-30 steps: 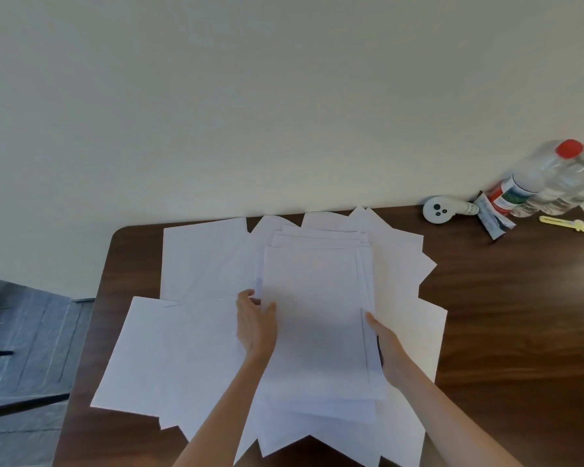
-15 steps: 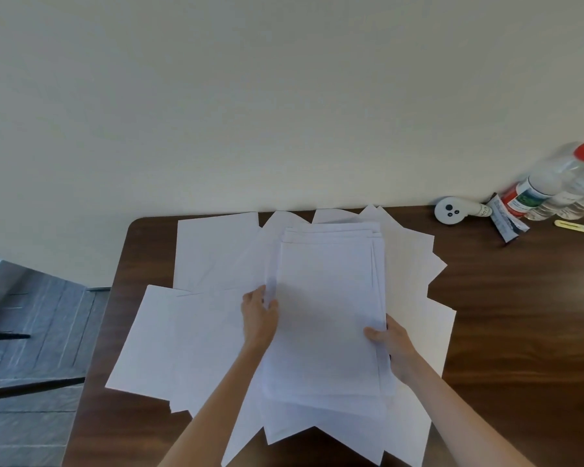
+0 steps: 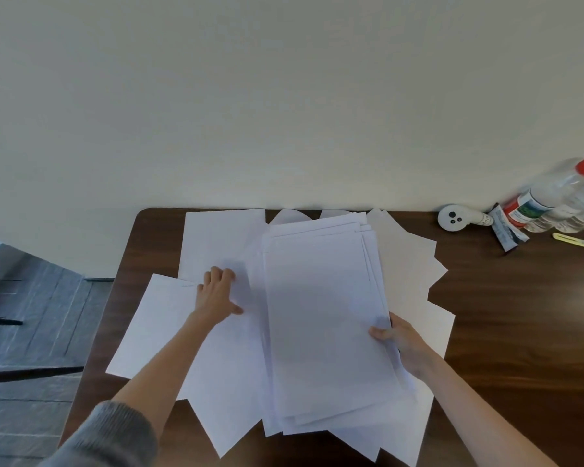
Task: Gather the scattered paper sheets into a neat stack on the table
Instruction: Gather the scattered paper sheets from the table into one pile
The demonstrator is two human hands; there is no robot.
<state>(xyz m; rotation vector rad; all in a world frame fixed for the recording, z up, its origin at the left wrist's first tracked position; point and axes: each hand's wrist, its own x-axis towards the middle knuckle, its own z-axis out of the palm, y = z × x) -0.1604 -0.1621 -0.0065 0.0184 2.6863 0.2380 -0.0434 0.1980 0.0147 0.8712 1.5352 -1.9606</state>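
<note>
Off the stack (image 3: 321, 315) slid the left hand (image 3: 218, 294) onto a loose sheet (image 3: 223, 241), grip unclear; the right hand (image 3: 400, 342) pinched the light, slippery stack's edge

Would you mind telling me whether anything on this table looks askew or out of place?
The loose sheets lie fanned at odd angles around and under the stack, whose far edges are stepped, not flush. Nothing looks torn or spilled.

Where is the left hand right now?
In the head view, the left hand rests on the loose sheets just left of the gathered stack, whose right edge the right hand grips.
</note>
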